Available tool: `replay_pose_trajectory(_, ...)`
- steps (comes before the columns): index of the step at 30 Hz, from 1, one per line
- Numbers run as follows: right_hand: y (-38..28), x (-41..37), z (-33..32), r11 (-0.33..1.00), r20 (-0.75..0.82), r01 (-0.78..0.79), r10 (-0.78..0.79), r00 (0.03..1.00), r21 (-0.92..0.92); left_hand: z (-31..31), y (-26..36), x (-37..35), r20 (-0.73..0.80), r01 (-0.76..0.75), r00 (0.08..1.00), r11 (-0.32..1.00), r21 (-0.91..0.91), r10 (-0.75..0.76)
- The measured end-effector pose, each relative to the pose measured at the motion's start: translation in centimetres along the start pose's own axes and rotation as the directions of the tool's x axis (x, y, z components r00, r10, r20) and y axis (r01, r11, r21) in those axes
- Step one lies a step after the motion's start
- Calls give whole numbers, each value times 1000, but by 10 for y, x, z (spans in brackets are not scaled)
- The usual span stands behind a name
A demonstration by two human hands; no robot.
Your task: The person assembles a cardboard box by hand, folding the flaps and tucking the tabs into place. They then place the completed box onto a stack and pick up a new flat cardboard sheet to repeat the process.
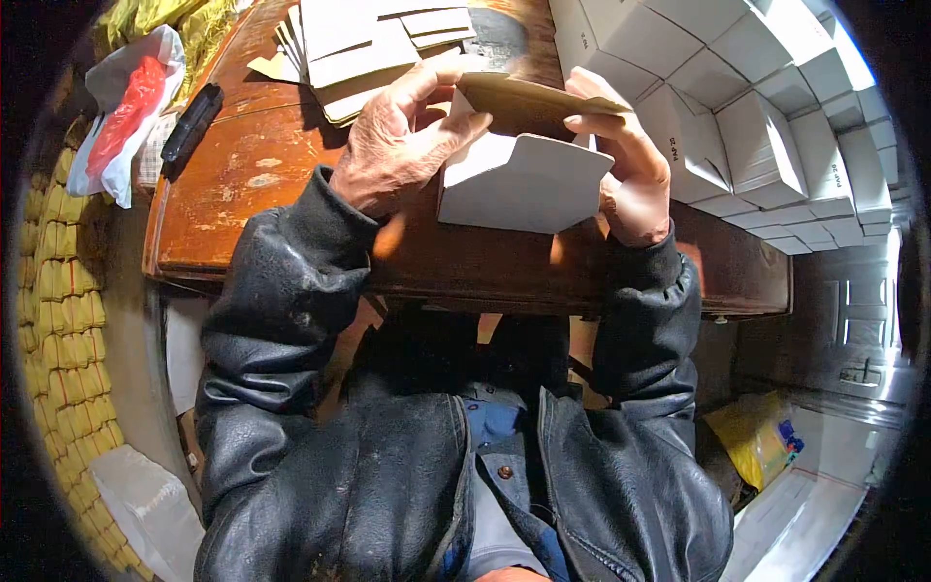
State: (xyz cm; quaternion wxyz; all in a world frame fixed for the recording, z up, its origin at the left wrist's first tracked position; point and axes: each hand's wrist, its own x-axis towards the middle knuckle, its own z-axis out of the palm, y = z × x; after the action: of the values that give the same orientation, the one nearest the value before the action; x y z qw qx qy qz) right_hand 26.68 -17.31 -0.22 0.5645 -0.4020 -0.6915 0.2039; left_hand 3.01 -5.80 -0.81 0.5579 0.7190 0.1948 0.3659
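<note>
The left hand [398,145] and the right hand [626,165] both hold a small white box [524,184] over the near edge of the brown table [252,184]. The fingers are curled tight around its top, one hand on each side. Flat card pieces [359,48] lie just behind the left hand. Many finished boxes [766,116] are stacked up close by the right hand

I wear a scuffed black leather jacket [339,466]; its creased sleeves [262,291] reach my wrists; blue shirt [490,422] beneath.
</note>
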Motion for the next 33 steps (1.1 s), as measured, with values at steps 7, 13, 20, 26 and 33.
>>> replay_pose_trajectory(7, -9, -3, -3, 999, 19, -25, 25, 999, -22, 5, 1, 1, -53, -36, 998, 999, -8, 36)
replay_pose_trajectory(13, -15, -3, 7, 993, -79, -114, 112, 991, -16, 10, 14, 4, -23, 42, 999, 998, 35, -41)
replay_pose_trajectory(20, -14, -1, 2, 992, 28, 25, -21, 999, -123, 11, 6, 9, 47, -149, 988, 989, -6, 149)
replay_pose_trajectory(26, -12, -1, 1, 985, 49, 77, -70, 996, -154, 13, 0, 9, 44, -148, 988, 989, -4, 148)
replay_pose_trajectory(33, -9, -3, -2, 993, 9, 80, -79, 997, -85, 12, 4, 6, -14, -40, 999, 992, 118, 42)
